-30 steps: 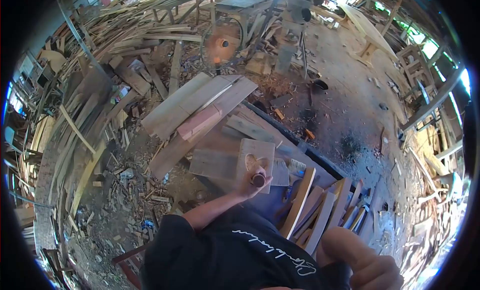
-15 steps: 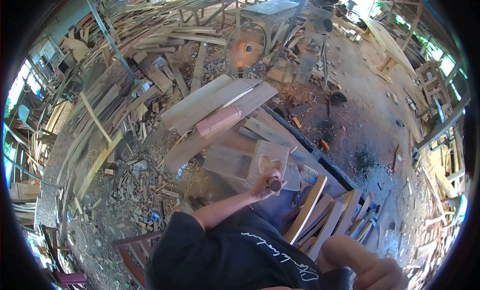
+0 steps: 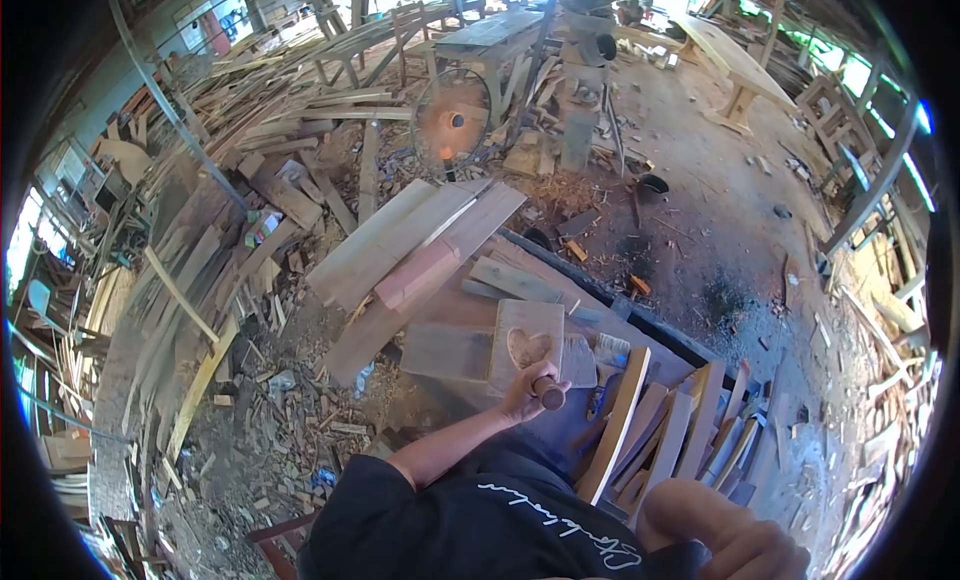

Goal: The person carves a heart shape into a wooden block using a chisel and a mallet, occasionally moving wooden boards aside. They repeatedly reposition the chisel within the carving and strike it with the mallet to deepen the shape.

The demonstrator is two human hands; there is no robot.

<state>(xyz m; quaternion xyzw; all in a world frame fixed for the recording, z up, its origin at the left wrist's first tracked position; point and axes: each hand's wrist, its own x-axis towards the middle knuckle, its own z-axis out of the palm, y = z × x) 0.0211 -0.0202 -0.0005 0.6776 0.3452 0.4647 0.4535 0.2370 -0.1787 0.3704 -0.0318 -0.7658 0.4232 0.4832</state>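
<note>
My left hand (image 3: 522, 394) is closed around a wooden-handled chisel (image 3: 547, 388), whose round handle end faces up at me. The hand hides its blade. Just beyond it lies a flat wooden board (image 3: 545, 315) with a heart-shaped hollow (image 3: 530, 347) cut into its face; the hand covers the hollow's lower edge. Under and beside this board is a wider wooden slab (image 3: 440, 352). At the lower right my right hand (image 3: 755, 552) is curled into a fist near my body, apart from the board. Whatever it may hold is out of sight.
Upright planks (image 3: 615, 425) stand close on the right of the board. Long boards (image 3: 400, 240) lie beyond it, near a round fan (image 3: 452, 120). Wood scraps (image 3: 270, 420) cover the ground on the left. A dark beam (image 3: 610, 295) runs along the right side.
The view has shifted, so the surroundings sit further left and lower. My left hand has moved toward me relative to the board, uncovering more of the heart-shaped hollow. My right hand remains fisted.
</note>
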